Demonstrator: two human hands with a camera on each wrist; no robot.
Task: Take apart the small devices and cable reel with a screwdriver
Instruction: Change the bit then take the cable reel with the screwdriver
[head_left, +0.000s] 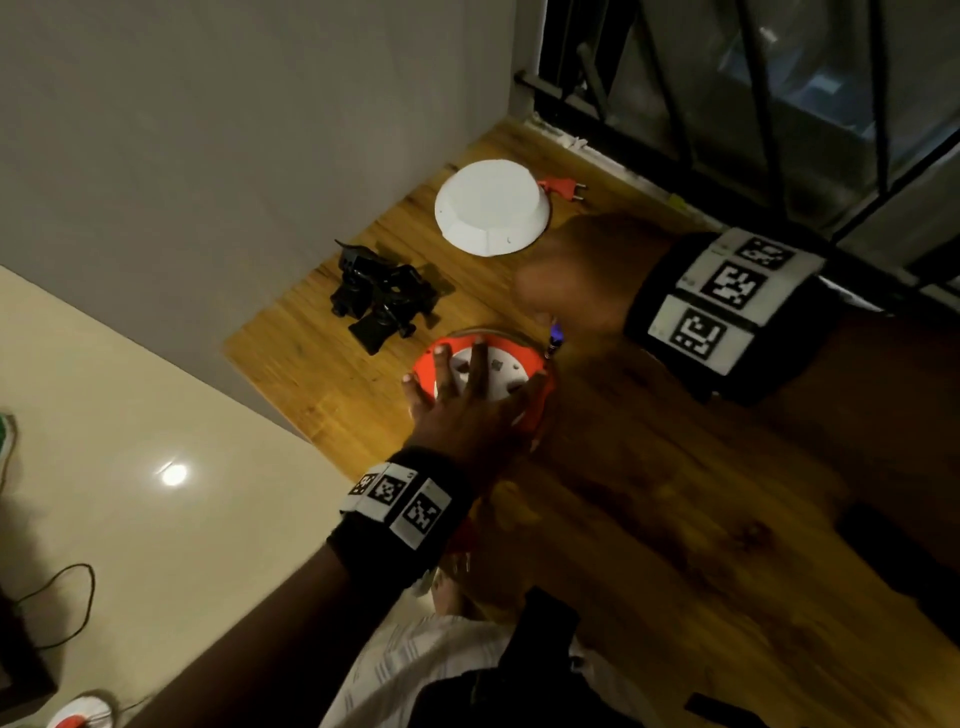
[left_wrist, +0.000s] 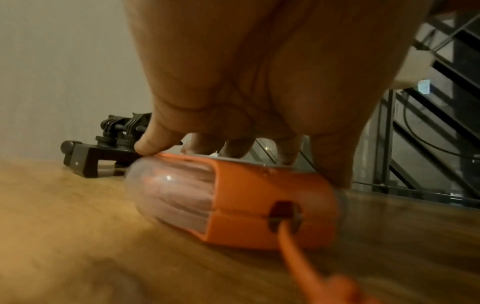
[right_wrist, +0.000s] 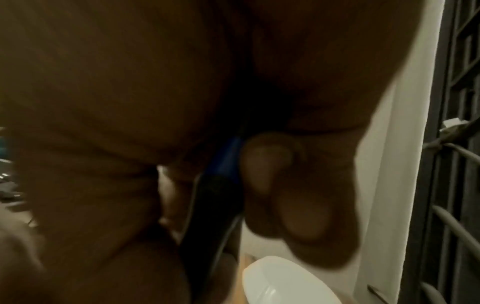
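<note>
Looking down in the head view, the left hand (head_left: 457, 395) lies spread flat on the white face of the orange cable reel (head_left: 483, 382), which sits near the left edge of the wooden worktop (head_left: 649, 519); the pressure appears meant to stop the reel turning. The right hand (head_left: 576, 280) hovers at the reel's far-right rim, fingers curled round a blue-handled screwdriver (head_left: 555, 338) whose tip points down at the rim. A black clamp device (head_left: 382, 296) lies just beyond the reel, a white dome cover (head_left: 492, 214) and an orange plug (head_left: 566, 188) nearer the far corner; open board remains to the right. In the left wrist view, straight fingertips (left_wrist: 148, 147) bear on the reel's top, with its orange cable (left_wrist: 298, 253) leading out of a side port. In the right wrist view, the fingers (right_wrist: 270, 164) wrap the tool's handle (right_wrist: 223, 164); the tip is hidden.
</note>
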